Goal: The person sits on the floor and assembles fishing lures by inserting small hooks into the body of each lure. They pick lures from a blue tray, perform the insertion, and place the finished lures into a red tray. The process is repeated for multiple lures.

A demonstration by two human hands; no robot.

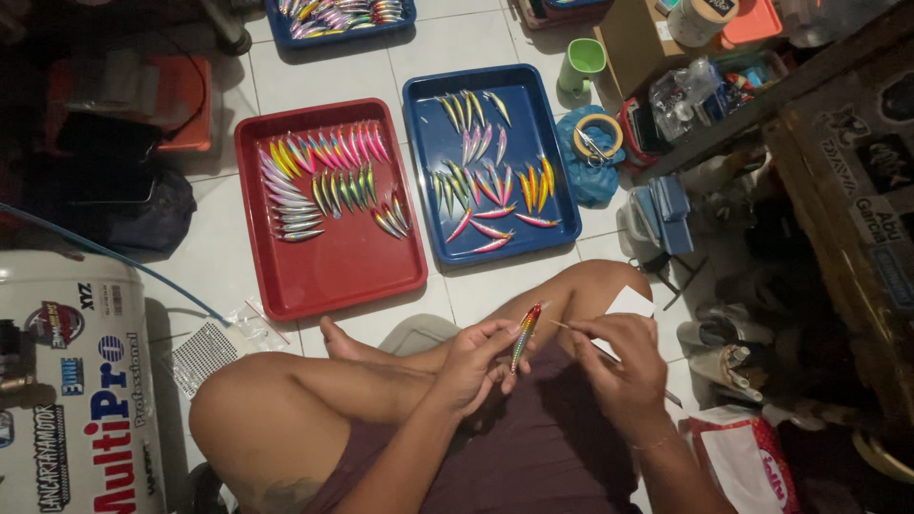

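The fishing lure (pixel 525 335), a slim rainbow-striped one with a red nose, stood nearly upright over the person's crossed legs, pinched near its lower half in the left hand (pixel 479 364), whose fingers were curled closed around it. The right hand (pixel 621 366) sat just beside it, fingers closed on a thin stick-like tool (pixel 571 329) whose tip reached toward the lure's side (whether it was a brush or a pick, I could not tell), with a small white card (pixel 631 301) showing behind the knuckles. It looked to me like fine detailing of a single lure was in hand; the next touch would call for a steady tip and a still lure.

Farther out on the tiled floor (pixel 457 43) lay a red tray (pixel 352 271) with lures fanned along its far edge and left side, and beside it a blue tray (pixel 562 205) holding more in loose rows. A green cup (pixel 582 63) and a roll of tape (pixel 597 135) stood beyond the blue tray's far right corner.
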